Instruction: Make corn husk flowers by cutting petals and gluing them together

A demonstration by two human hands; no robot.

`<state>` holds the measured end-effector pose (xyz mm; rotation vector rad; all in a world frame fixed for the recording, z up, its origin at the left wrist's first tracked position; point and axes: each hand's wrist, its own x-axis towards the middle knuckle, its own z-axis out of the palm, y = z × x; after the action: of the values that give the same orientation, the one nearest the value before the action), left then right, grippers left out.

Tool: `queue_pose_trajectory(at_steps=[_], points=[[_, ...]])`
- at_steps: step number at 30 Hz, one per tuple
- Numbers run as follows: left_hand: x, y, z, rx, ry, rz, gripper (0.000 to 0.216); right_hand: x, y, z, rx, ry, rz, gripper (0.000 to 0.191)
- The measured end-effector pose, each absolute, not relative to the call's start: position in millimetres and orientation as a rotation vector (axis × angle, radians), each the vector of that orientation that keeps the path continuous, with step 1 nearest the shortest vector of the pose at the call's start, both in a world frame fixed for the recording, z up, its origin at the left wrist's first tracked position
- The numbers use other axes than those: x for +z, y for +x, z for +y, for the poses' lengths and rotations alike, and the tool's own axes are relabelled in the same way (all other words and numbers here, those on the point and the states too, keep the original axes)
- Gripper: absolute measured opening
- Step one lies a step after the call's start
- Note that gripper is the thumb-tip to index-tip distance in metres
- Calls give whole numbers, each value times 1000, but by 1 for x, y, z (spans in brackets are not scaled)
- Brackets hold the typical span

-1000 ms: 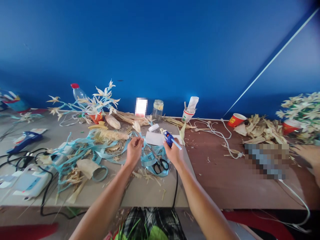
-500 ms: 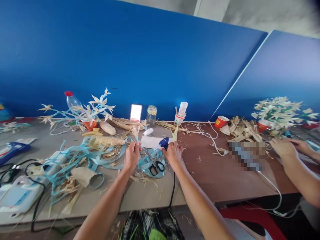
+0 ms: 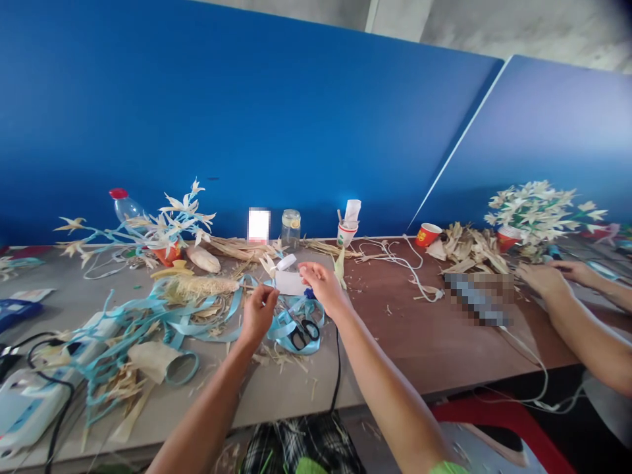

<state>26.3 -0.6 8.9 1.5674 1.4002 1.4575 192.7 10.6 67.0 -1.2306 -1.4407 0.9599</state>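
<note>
My left hand [image 3: 259,311] is closed, pinching the stem of a pale corn husk flower [image 3: 268,266] whose petals stand above the fingers. My right hand [image 3: 323,288] is raised just right of the flower, its fingertips drawn together; whatever they pinch is too small to make out. Beneath it, a bit of a dark blue glue gun [image 3: 309,293] shows, the rest hidden by the hand. A white sheet [image 3: 290,284] lies behind my hands, with a white tape roll [image 3: 286,263] at its back edge. Nearer me, black-handled scissors [image 3: 305,334] rest on light blue ribbon [image 3: 284,329].
Blue-wrapped stems [image 3: 106,355], a cardboard tube [image 3: 153,362] and a power strip [image 3: 39,401] crowd the left. A glass jar [image 3: 291,229] and paper cup [image 3: 346,234] stand at the back. At the right, a co-worker's hands [image 3: 546,282] work near husks [image 3: 469,249]. A black cable [image 3: 338,368] crosses the front edge.
My right hand has let go of the glue gun and moved left and up towards the flower. My left hand still holds the flower. The view has shifted slightly right.
</note>
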Motion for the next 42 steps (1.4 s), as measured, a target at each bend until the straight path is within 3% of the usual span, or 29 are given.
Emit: queue_pose_trajectory(at_steps=[4, 10, 19, 31, 42], points=[[11, 27, -3, 1414, 1690, 1446, 18, 72, 174, 11, 1076, -1068, -1406, 41], [14, 28, -6, 1319, 1827, 1567, 17, 72, 171, 10, 1001, -1207, -1415, 42], [18, 28, -7, 1401, 1728, 1631, 19, 60, 164, 2, 1268, -1049, -1256, 32], [12, 29, -5, 1405, 1624, 1379, 23, 39, 154, -2, 1474, -986, -1113, 28], [15, 30, -8, 1291, 1770, 1463, 21, 49, 183, 6, 1397, -904, -975, 17]])
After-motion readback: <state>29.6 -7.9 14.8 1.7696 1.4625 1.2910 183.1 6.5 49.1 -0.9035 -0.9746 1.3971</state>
